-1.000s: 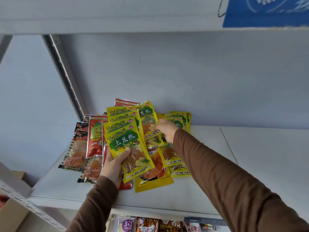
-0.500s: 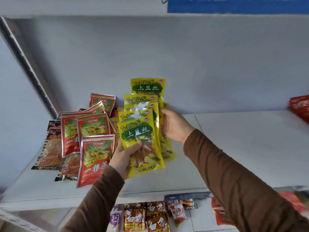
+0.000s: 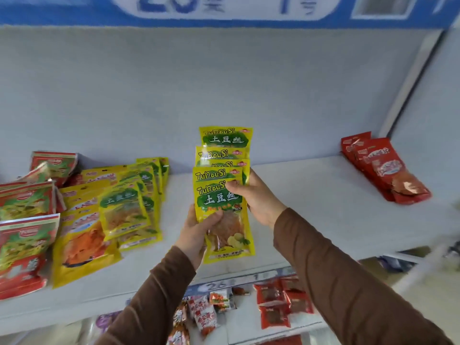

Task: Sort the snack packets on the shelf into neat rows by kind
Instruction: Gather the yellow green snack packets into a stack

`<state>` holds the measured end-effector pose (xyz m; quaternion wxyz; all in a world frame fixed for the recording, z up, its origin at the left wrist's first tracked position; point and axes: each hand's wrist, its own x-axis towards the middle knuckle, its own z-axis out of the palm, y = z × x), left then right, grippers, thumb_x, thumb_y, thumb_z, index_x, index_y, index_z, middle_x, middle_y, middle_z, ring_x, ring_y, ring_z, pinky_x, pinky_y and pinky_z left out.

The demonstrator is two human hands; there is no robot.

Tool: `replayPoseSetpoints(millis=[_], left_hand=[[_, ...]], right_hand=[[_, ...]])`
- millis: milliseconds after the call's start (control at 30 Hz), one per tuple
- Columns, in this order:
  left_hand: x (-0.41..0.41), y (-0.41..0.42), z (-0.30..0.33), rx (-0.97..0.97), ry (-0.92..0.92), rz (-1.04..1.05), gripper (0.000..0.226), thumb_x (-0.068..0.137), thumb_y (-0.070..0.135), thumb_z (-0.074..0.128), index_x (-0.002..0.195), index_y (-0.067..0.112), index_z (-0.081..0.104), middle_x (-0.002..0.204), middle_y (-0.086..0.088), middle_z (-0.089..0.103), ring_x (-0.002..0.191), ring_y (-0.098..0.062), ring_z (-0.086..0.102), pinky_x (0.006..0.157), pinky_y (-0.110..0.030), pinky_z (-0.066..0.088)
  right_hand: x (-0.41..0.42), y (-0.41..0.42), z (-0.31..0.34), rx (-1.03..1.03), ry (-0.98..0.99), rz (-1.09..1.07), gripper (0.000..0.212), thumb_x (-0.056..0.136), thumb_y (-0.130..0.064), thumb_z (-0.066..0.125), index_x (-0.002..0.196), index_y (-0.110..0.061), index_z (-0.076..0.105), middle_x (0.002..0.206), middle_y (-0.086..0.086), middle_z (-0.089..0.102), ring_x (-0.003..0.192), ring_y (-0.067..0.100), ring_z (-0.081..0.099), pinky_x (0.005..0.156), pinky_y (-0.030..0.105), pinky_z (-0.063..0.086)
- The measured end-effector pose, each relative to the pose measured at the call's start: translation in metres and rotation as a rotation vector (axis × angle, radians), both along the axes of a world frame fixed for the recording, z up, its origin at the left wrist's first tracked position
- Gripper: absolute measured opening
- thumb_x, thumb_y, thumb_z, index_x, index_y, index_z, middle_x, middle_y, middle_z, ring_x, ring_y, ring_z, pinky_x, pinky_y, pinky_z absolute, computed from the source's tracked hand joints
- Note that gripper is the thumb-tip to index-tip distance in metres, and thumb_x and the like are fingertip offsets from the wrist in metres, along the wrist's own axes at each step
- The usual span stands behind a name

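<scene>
Both the left hand (image 3: 199, 230) and the right hand (image 3: 256, 197) grasp a fanned stack of yellow packets (image 3: 222, 185) above the shelf (image 3: 311, 195), while the mixed heap (image 3: 82, 215) left of them (red and yellow overlapping) remains unsorted, so most work is left.

Yellow-green packets (image 3: 222, 195), red packets (image 3: 388, 170)
</scene>
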<state>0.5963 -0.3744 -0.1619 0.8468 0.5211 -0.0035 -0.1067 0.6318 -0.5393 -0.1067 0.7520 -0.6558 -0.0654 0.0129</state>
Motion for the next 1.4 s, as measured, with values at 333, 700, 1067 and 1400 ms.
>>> replayPoseSetpoints(millis=[333, 700, 1067, 1400], left_hand=[[-0.007, -0.172, 0.003, 0.127, 0.075, -0.014, 0.044, 0.086, 0.017, 0.070, 0.127, 0.015, 0.054, 0.114, -0.016, 0.073, 0.105, -0.041, 0.069, 0.094, -0.066, 0.047], [0.049, -0.274, 0.001, 0.332, -0.008, -0.144, 0.031, 0.098, 0.006, 0.060, 0.124, 0.009, 0.044, 0.105, -0.013, 0.064, 0.072, -0.016, 0.065, 0.051, -0.024, 0.057], [0.098, -0.387, -0.009, 0.552, -0.021, -0.124, 0.033, 0.093, 0.021, 0.069, 0.111, 0.014, 0.042, 0.110, -0.012, 0.065, 0.091, -0.027, 0.066, 0.082, -0.048, 0.060], [0.119, -0.424, -0.032, 1.226, -0.267, -0.046, 0.094, 0.092, 0.061, 0.053, 0.159, 0.012, 0.008, 0.156, -0.011, 0.040, 0.148, -0.030, 0.026, 0.122, -0.047, 0.015]], right_hand=[[0.010, -0.162, -0.007, -0.091, 0.125, -0.158, 0.039, 0.094, -0.013, 0.064, 0.128, -0.015, 0.045, 0.117, 0.004, 0.065, 0.105, 0.016, 0.063, 0.080, 0.028, 0.047], [0.039, -0.254, -0.012, -0.199, 0.147, -0.399, 0.031, 0.092, -0.009, 0.065, 0.122, -0.009, 0.062, 0.117, 0.009, 0.071, 0.108, 0.025, 0.067, 0.095, 0.041, 0.052], [0.092, -0.367, -0.033, -0.315, 0.222, -0.456, 0.047, 0.091, -0.016, 0.067, 0.134, -0.017, 0.049, 0.127, 0.004, 0.061, 0.112, 0.018, 0.060, 0.085, 0.033, 0.050], [0.107, -0.412, -0.053, -0.392, 0.224, -0.285, 0.056, 0.095, -0.026, 0.065, 0.144, -0.027, 0.038, 0.124, -0.015, 0.054, 0.111, 0.011, 0.052, 0.089, 0.024, 0.045]])
